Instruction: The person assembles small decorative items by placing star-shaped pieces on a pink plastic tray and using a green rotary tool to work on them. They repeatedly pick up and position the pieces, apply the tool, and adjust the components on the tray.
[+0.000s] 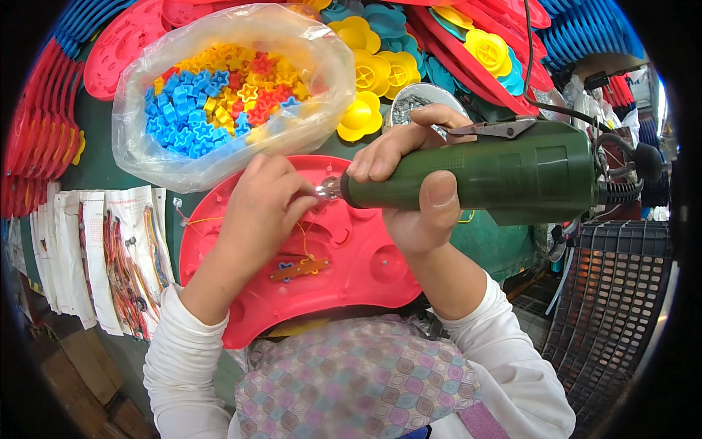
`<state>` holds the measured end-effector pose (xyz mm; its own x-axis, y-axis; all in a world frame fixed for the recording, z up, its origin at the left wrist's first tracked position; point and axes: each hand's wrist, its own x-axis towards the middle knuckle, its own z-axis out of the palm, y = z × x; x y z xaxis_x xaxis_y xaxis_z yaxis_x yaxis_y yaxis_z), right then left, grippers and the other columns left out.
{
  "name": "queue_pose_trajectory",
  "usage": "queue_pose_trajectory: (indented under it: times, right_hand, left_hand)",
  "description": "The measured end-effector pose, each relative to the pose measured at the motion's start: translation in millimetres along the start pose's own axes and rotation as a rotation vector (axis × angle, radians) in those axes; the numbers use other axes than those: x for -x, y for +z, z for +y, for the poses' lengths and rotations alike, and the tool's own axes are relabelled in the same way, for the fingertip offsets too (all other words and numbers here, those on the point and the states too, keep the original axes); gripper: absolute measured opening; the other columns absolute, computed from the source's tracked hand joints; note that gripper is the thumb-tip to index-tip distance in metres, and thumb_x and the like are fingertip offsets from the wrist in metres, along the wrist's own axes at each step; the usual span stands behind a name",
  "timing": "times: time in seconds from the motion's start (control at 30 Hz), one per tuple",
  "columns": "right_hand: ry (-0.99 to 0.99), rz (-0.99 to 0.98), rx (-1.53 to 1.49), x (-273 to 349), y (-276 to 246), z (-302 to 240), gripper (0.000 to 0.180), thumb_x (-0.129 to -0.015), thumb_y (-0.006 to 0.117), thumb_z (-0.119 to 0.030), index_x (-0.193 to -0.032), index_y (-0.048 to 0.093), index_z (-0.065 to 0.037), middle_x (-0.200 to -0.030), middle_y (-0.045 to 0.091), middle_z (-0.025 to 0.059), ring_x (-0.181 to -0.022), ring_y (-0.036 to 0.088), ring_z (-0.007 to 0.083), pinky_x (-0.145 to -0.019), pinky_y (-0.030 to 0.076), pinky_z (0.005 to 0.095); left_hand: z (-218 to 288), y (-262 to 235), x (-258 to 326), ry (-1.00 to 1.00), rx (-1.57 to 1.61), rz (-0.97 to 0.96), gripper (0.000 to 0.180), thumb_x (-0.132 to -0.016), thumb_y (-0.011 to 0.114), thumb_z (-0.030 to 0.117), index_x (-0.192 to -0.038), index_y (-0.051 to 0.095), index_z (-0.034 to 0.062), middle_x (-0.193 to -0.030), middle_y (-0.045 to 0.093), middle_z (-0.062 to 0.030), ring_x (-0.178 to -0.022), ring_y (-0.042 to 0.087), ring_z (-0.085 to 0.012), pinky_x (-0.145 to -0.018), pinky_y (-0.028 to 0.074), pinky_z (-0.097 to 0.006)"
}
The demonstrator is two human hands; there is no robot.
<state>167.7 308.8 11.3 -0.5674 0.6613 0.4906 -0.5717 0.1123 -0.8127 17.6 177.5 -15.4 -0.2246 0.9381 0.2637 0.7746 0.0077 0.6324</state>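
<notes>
My right hand [423, 228] is wrapped round a dark green electric screwdriver [504, 175], which lies level with its metal tip to the left. A metal lever [504, 129] runs along the tool's upper side. At that tip, the thumb and fingers of my left hand [259, 205] are pinched together; what they hold, if anything, is too small to make out. Beneath both hands rests a red plastic shell [358, 282], hollow side up. Inside it are a narrow brown strip [300, 270] with blue and yellow parts beside it, and thin yellow wires.
Behind the shell, a clear plastic bag [131, 143] holds blue, yellow and red star pieces [186, 110]. A bowl of small metal parts [413, 108] stands near yellow flower-shaped pieces [360, 117]. Wire bundles [121, 256] lie left; a black crate [607, 293] stands right.
</notes>
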Motion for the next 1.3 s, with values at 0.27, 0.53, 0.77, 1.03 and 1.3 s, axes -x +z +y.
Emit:
queue_pose_trajectory:
  times: [0.27, 0.53, 0.77, 1.03, 1.3]
  right_hand:
    - [0.05, -0.032, -0.005, -5.4, 6.1, 2.6, 0.061, -0.096, 0.069, -0.047, -0.127, 0.043, -0.001, -0.083, 0.061, 0.0115, -0.074, 0.063, 0.022, -0.073, 0.058, 0.0411]
    - [0.075, -0.047, 0.011, -14.0, 9.0, -1.0, 0.067, -0.097, 0.062, -0.054, -0.134, 0.042, -0.001, -0.079, 0.056, 0.0077, -0.07, 0.056, 0.0201, -0.067, 0.05, 0.0378]
    - [-0.01, 0.148, -0.035, -0.2, -74.6, -68.0, 0.076, -0.099, 0.054, -0.058, -0.142, 0.039, 0.002, -0.077, 0.056, 0.0078, -0.067, 0.058, 0.0193, -0.065, 0.053, 0.0352]
    - [0.321, 0.263, 0.243, 56.0, -179.3, -81.9, 0.058, -0.104, 0.052, -0.045, -0.141, 0.045, 0.0, -0.077, 0.052, 0.0065, -0.069, 0.053, 0.018, -0.068, 0.049, 0.0357]
    - [-0.479, 0.688, 1.177, 34.6, -152.0, -51.0, 0.046, -0.099, 0.07, -0.016, -0.135, 0.053, 0.006, -0.114, 0.066, 0.0133, -0.109, 0.063, 0.0255, -0.102, 0.048, 0.0413]
  left_hand:
    - [-1.8, 3.6, -0.3, 0.004, 0.011, 0.033, 0.018, -0.075, 0.082, 0.005, -0.086, 0.068, 0.0054, -0.087, 0.058, -0.0095, -0.09, 0.057, -0.0317, -0.08, 0.05, -0.042]
    - [-0.8, 12.2, -1.2, 0.032, -0.016, 0.107, 0.019, -0.074, 0.083, 0.005, -0.083, 0.067, 0.0059, -0.085, 0.057, -0.0086, -0.087, 0.056, -0.0305, -0.078, 0.049, -0.042]
    - [-0.8, 2.2, 5.0, -0.05, 0.069, 0.05, 0.015, -0.081, 0.078, 0.007, -0.091, 0.068, 0.0033, -0.093, 0.063, -0.012, -0.094, 0.06, -0.0339, -0.083, 0.051, -0.043]
    - [4.4, -89.2, 6.4, -0.288, 0.154, -0.098, 0.015, -0.091, 0.068, 0.004, -0.105, 0.067, -0.0016, -0.099, 0.07, -0.0162, -0.095, 0.069, -0.0326, -0.086, 0.054, -0.04]
    - [-16.1, -41.2, 28.3, 0.16, -0.316, -0.105, 0.018, -0.082, 0.075, 0.005, -0.097, 0.066, 0.003, -0.103, 0.062, -0.0111, -0.102, 0.057, -0.0333, -0.087, 0.05, -0.041]
